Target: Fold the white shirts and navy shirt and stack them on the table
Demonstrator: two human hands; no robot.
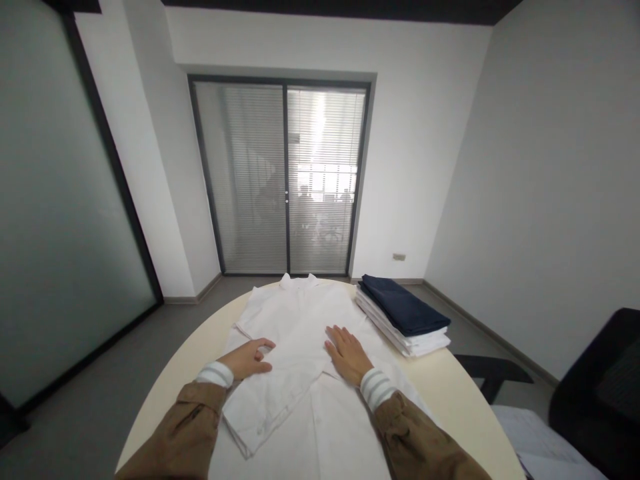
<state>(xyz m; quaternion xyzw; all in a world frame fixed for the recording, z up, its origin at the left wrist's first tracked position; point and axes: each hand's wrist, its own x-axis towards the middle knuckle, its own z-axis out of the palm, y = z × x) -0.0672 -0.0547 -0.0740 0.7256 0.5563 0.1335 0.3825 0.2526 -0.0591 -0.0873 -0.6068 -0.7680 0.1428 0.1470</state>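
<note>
A white collared shirt (300, 320) lies spread on the round table (170, 393), its collar at the far edge. One sleeve (273, 400) is folded across the shirt's front, with its cuff toward the lower left. My left hand (246, 359) rests on the left side of the shirt near that sleeve, thumb and fingers apart, gripping nothing. Flat on the right part of the shirt lies my right hand (349, 353), fingers stretched forward. Both brown jacket sleeves cover parts of the shirt's lower sides.
Right of the shirt, a stack of folded white clothes (400, 337) carries a folded navy garment (403, 303) on top. A black chair (600, 393) stands at the right, with papers (545, 440) near it. Beyond the table is a glazed door with blinds (280, 180).
</note>
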